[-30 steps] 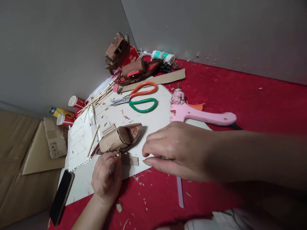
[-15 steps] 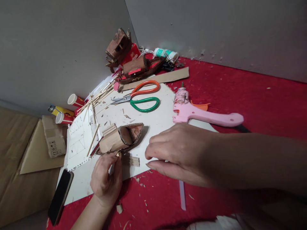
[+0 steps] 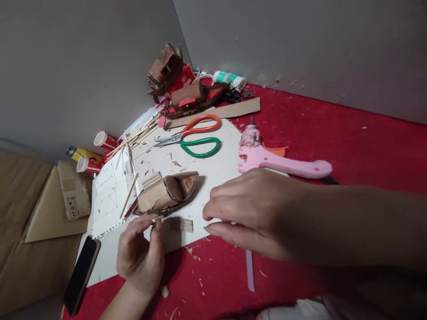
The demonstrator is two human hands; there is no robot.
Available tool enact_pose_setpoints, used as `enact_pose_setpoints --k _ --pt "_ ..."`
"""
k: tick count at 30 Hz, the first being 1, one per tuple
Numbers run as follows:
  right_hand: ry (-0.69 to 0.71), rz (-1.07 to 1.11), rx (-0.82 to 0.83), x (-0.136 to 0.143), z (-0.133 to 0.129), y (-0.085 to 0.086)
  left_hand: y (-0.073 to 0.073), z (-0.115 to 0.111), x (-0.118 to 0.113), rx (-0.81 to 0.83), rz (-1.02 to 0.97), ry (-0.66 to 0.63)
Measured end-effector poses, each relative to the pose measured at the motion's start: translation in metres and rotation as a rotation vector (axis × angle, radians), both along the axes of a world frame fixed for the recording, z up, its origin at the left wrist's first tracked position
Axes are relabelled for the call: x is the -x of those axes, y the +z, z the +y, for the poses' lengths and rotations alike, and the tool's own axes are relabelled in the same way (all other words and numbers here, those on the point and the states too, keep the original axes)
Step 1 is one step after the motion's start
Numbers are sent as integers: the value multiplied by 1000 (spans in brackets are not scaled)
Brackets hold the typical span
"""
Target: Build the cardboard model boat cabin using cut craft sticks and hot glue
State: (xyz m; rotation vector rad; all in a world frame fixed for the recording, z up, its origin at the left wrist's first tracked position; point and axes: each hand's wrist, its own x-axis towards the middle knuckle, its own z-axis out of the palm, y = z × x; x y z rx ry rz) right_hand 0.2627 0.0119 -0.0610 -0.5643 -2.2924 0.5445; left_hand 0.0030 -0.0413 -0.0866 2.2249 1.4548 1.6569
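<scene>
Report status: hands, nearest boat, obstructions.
Left hand pinching small pale piece beside cardboard boat. Right hand open. Boat upright on white sheet. Pink glue gun lying just beyond right hand.

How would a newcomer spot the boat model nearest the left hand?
On the red tabletop lies a white board. On it, just beyond the left hand, sits the boat model. Its rounded cabin is pale cardboard, unlike the dark brown models farther back.
</scene>
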Motion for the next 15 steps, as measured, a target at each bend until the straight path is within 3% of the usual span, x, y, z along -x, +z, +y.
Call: enact_pose_setpoints --k 4,8,15 --pt "32 -4 112 -1 1 6 17 -11 -12 374 -384 78" --pt "30 -57 109 -2 2 8 33 -21 -21 696 -671 -77" --pt "-312 -311 -33 -19 12 35 35 -30 -27 896 -849 -158"
